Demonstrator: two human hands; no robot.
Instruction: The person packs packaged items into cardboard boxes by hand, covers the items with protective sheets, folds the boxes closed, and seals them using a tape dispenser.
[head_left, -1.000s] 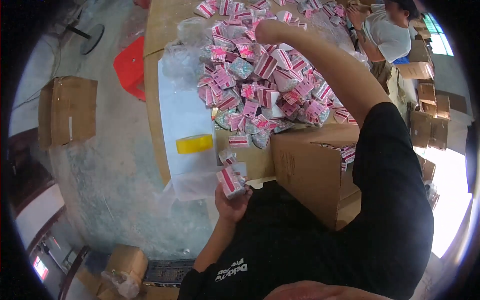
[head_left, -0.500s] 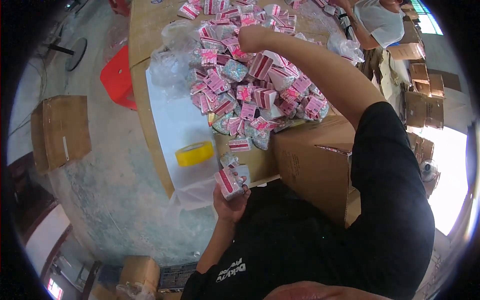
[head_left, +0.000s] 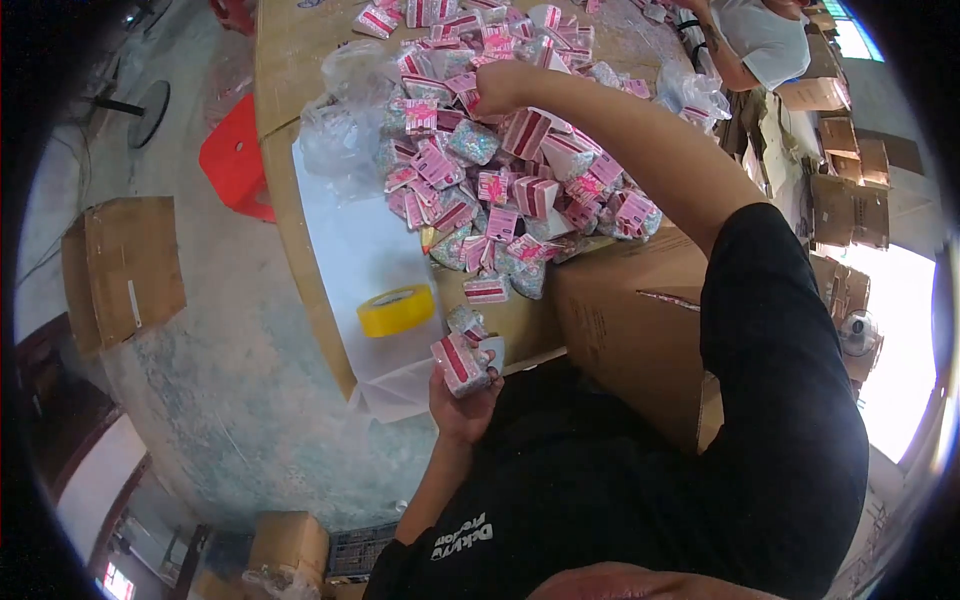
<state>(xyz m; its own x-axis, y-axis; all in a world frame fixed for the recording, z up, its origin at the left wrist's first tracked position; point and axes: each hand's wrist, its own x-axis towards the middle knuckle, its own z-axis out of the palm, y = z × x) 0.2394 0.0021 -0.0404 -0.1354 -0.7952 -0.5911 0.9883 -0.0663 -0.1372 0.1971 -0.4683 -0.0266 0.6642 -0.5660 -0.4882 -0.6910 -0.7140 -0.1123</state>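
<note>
My left hand [head_left: 463, 412] is closed round a small white, wedge-shaped packet [head_left: 460, 364] with pink stripes. Just beyond it, a similar clear-wrapped packet [head_left: 466, 322] lies close to the fingers. My right arm stretches to the far part of a large heap of pink-and-white packets [head_left: 475, 143], many with pink cards and glittery pale contents. There my right hand [head_left: 503, 86] is curled downward beside a pink card; its fingertips and whatever they grip are hidden. A roll of yellow tape [head_left: 396, 311] rests on the white sheet, left of the heap.
An open cardboard box [head_left: 630, 310] stands against the table to the right. Crumpled clear bags [head_left: 345, 130] lie left of the heap. A red stool [head_left: 235, 160] is beside the table. A person in a white shirt [head_left: 765, 45] works at the far right.
My right hand has dipped slightly lower into the heap at nearly the same place. My left hand still holds its packet. The view has shifted a little.
</note>
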